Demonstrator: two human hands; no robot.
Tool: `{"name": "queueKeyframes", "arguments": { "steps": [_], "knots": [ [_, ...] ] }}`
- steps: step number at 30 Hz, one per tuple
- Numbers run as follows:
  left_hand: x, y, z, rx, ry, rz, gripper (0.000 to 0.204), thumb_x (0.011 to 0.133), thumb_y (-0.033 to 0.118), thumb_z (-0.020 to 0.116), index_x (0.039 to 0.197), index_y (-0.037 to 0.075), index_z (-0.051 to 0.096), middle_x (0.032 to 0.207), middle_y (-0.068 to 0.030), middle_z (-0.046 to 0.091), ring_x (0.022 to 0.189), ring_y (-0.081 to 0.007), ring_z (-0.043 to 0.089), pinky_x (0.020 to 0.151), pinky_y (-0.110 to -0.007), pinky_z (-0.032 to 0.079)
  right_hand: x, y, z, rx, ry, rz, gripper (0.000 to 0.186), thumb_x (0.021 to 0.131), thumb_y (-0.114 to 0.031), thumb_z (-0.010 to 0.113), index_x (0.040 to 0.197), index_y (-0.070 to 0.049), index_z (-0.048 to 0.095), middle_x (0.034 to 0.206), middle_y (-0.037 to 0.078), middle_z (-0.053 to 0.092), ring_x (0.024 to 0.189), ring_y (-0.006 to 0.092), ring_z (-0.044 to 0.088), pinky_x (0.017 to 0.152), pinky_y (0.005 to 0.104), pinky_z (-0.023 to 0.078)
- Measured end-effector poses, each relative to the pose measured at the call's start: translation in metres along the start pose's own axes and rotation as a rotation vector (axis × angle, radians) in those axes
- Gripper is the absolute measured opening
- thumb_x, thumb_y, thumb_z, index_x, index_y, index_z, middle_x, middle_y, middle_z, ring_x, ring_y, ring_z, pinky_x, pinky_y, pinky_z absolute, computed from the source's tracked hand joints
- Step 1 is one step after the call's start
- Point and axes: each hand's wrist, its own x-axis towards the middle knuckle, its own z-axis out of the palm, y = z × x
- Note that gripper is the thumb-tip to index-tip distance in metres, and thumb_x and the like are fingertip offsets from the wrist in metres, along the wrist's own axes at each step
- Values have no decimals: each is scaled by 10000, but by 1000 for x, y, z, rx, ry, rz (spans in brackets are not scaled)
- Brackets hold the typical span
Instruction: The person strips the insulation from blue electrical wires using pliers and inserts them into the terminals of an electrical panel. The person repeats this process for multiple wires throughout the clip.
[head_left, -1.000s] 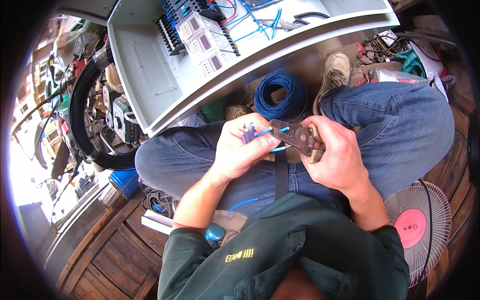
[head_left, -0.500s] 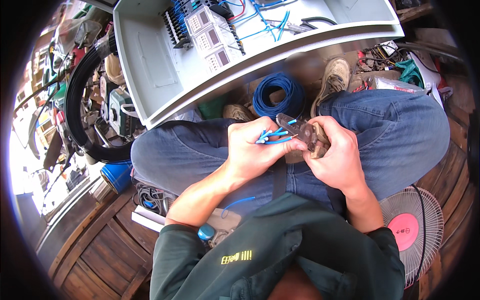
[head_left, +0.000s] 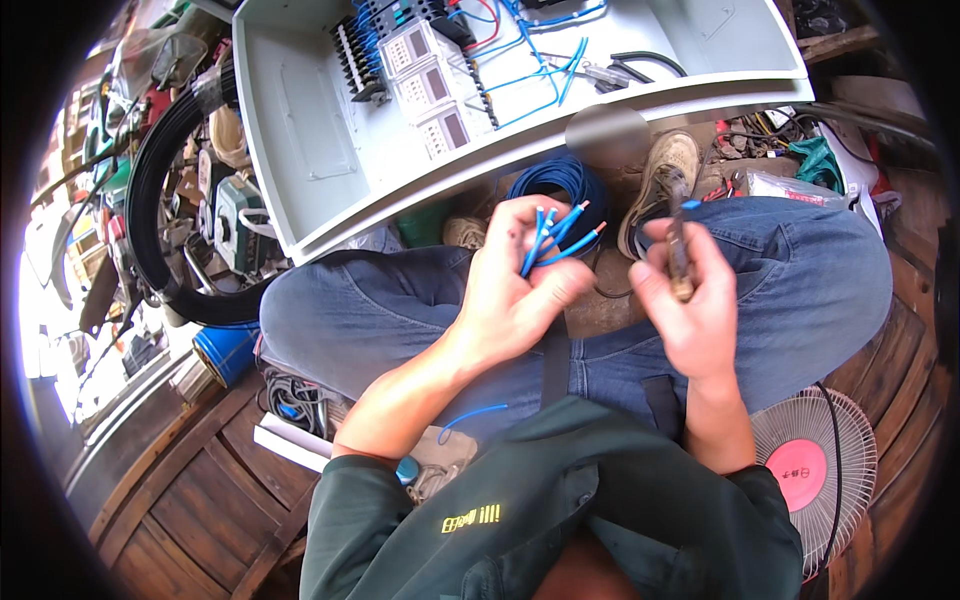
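My left hand (head_left: 500, 285) is closed round several short blue wires (head_left: 570, 246), whose ends fan out above the fingers. At least two ends show bare copper. Apart from it, to the right, my right hand (head_left: 700, 310) grips a pair of wire strippers (head_left: 680, 262) with brownish handles, seen nearly edge-on and a little blurred. At the tool's head sits a small bit of blue insulation (head_left: 690, 205). Just beyond my left hand lies a coil of blue wire (head_left: 572, 180), partly hidden by the fingers.
A grey metal electrical box (head_left: 380, 205) holding meters, a terminal strip and blue wiring stands beyond my knees. At the left hang thick black tubing loops (head_left: 145, 215). A fan (head_left: 850, 460) with a pink centre lies by my right elbow. A blue wire offcut (head_left: 470, 412) rests near my lap.
My hands have parted: the wire strippers have come away from the wires and moved right, turned edge-on. The left hand has tilted up, with the wire ends now pointing away from me.
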Motion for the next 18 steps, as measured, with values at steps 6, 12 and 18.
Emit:
{"name": "queueKeyframes", "arguments": {
  "steps": [6,12,18],
  "knots": [
    [-4,0,-2,-215,34,25,261,1024,183,597,1237,90,479,991,5,574,799,-39,509,709,-189,424,-6,12,2,-256,-45,-199,396,787,-37,773,1127,16,577,825,64,638,663,126,591,630,282,491],
    [-3,3,-7,-332,24,-30,88,978,98,646,1042,46,614,907,13,612,778,-38,506,703,-192,412,-7,11,7,-458,-52,-360,469,748,18,760,1180,7,576,864,83,645,741,148,628,692,295,504],
    [0,-1,-5,-178,-13,52,113,922,92,738,996,24,689,895,16,651,817,-28,552,726,-203,453,-6,13,9,-579,-6,-424,516,711,-11,783,1186,2,581,1016,165,653,903,312,664,778,374,533]
  ]
}}
